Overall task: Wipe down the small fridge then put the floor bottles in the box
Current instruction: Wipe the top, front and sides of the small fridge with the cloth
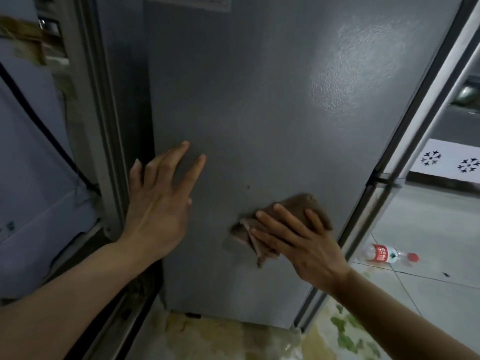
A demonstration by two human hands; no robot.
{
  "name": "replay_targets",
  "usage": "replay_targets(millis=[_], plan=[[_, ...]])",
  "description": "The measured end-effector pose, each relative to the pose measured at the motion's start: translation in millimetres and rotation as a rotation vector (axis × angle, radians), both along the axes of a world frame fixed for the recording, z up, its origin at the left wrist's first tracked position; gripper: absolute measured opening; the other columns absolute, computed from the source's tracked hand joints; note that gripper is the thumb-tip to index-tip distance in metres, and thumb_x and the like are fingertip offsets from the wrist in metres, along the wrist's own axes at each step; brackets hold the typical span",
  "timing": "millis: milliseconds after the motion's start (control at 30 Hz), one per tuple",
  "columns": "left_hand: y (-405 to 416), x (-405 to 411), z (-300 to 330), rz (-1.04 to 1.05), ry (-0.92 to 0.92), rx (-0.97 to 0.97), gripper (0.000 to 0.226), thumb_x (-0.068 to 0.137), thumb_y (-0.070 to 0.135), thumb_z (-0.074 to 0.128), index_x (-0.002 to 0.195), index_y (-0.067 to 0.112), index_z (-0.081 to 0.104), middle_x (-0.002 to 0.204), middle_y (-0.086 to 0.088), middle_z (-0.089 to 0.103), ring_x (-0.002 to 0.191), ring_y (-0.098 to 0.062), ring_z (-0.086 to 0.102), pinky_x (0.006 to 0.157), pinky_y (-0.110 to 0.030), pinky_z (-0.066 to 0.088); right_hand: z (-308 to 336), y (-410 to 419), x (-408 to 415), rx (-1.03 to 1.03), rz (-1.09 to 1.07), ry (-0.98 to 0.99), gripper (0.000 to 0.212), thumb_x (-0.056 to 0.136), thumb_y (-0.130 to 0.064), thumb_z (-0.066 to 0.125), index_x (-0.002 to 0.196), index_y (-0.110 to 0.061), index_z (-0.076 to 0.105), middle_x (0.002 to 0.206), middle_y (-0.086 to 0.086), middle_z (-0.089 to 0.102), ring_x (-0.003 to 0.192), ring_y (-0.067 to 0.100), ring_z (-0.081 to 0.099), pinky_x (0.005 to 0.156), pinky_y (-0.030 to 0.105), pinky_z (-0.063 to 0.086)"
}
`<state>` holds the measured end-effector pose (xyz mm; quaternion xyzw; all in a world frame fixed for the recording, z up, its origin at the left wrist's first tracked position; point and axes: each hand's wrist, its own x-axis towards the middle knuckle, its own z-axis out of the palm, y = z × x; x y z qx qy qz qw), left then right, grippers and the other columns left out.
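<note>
I see my right hand (298,245), fingers flat, pressing the brown cloth (262,235) to the fridge side (259,113) at lower centre; my left hand (158,201) rests spread beside it. A bottle (389,254) lies sideways on the floor (428,216) at right, nearer my right grip.

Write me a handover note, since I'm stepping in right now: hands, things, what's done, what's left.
Left hand: open, fingers spread flat on the fridge side.
Right hand: flat, pressing the brown cloth on the fridge's lower side panel.
One bottle, red label and cap, lies on the floor tiles to the right of the fridge. No box in view.
Done: wiping is under way; how much is covered cannot be told.
Left: finish wiping, then box the floor bottles.
</note>
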<state>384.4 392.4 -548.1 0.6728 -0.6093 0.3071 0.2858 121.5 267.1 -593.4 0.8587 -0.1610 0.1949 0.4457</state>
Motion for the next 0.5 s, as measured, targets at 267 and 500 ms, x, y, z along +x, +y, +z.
replay_targets(millis=[267, 500], plan=[[10, 41, -19, -0.011, 0.007, 0.072, 0.09, 0.075, -0.002, 0.068, 0.148, 0.014, 0.018, 0.156, -0.01, 0.012, 0.137, -0.03, 0.021, 0.106, -0.061, 0.022, 61, 10, 82, 0.08, 0.098, -0.666, 0.042, 0.103, -0.035, 0.03, 0.144, -0.028, 0.037, 0.153, -0.002, 0.028, 0.144, 0.031, 0.017, 0.111, 0.057, 0.001], [11, 48, -22, -0.113, 0.025, 0.096, 0.094, 0.073, -0.003, 0.068, 0.148, 0.013, 0.014, 0.158, -0.009, 0.004, 0.138, -0.027, 0.021, 0.103, -0.054, 0.033, -22, 17, 68, 0.098, 0.049, 0.027, 0.072, 0.082, -0.009, 0.034, 0.149, -0.029, 0.021, 0.158, -0.009, 0.012, 0.148, 0.022, 0.0, 0.113, 0.047, -0.001]])
